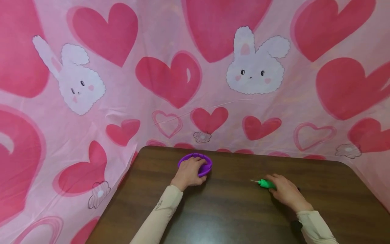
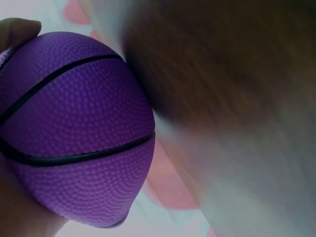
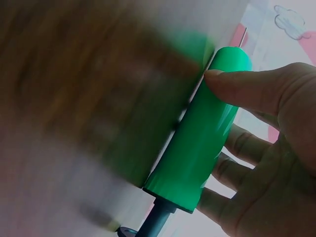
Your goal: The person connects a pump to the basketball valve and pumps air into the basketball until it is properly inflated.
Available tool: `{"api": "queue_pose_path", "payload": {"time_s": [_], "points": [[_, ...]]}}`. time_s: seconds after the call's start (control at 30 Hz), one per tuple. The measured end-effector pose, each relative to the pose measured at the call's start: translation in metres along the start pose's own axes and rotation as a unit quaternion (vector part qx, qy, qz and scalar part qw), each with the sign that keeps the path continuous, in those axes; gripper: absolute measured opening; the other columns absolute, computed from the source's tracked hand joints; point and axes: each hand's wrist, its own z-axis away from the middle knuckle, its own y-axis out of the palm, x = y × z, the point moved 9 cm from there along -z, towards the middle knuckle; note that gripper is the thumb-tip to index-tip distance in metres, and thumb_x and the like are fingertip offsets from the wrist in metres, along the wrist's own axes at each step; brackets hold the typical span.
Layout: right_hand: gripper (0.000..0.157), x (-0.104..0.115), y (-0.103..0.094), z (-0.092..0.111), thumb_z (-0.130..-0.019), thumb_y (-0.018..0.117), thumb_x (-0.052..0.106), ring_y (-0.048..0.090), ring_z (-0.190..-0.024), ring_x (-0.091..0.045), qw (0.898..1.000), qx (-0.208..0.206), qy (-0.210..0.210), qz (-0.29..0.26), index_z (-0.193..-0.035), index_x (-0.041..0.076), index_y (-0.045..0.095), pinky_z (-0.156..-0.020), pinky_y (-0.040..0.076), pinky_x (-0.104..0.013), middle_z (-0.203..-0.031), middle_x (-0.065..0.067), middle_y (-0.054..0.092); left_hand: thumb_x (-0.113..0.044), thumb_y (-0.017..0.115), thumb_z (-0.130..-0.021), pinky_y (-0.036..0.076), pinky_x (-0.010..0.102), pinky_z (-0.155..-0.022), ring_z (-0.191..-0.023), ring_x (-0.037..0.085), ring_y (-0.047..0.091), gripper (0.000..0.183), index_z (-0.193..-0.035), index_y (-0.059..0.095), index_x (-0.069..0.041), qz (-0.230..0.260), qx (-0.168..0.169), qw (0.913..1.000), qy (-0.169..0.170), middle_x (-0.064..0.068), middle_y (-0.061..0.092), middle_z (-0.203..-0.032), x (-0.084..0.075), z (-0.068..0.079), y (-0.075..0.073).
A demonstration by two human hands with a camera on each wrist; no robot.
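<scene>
A purple mini basketball with black seams is caved in like a bowl near the table's far edge. My left hand grips it, fingers reaching over into the hollow and thumb at the near side. In the left wrist view the ball's pebbled outer skin bulges close to the tabletop. Farther right, my right hand holds a green hand pump whose thin metal needle points left. The right wrist view shows the thumb on one side of the pump barrel and the fingers on the other, with a black rod at its rear end.
Both hands work over a dark brown wooden table with rounded far corners. Behind and beside it hangs a pink cloth printed with hearts and white rabbits. A small dark object shows at the right wrist.
</scene>
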Motion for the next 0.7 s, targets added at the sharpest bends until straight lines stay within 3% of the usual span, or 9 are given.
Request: {"api": "queue_pose_path", "payload": {"time_s": [0.3, 0.7], "points": [[0.048, 0.026, -0.007, 0.005, -0.082, 0.086, 0.008, 0.069, -0.108, -0.041, 1.000, -0.015, -0.012, 0.008, -0.127, 0.004, 0.069, -0.088, 0.056, -0.064, -0.123, -0.022, 0.070, -0.047, 0.080, -0.077, 0.057, 0.040, -0.091, -0.111, 0.016, 0.070, 0.050, -0.122, 0.070, -0.027, 0.023, 0.020, 0.9991, 0.029, -0.006, 0.075, -0.119, -0.015, 0.005, -0.004], [0.050, 0.085, -0.023, 0.013, -0.076, 0.091, 0.006, 0.067, -0.092, -0.015, 0.992, -0.085, -0.087, 0.022, -0.121, 0.017, 0.072, -0.080, 0.061, -0.045, -0.104, 0.004, 0.069, -0.043, 0.080, -0.079, 0.055, 0.033, -0.086, -0.097, 0.010, 0.068, 0.042, -0.118, 0.073, -0.028, 0.035, 0.061, 0.9961, 0.053, -0.012, 0.075, -0.103, -0.044, 0.015, -0.008]]}}
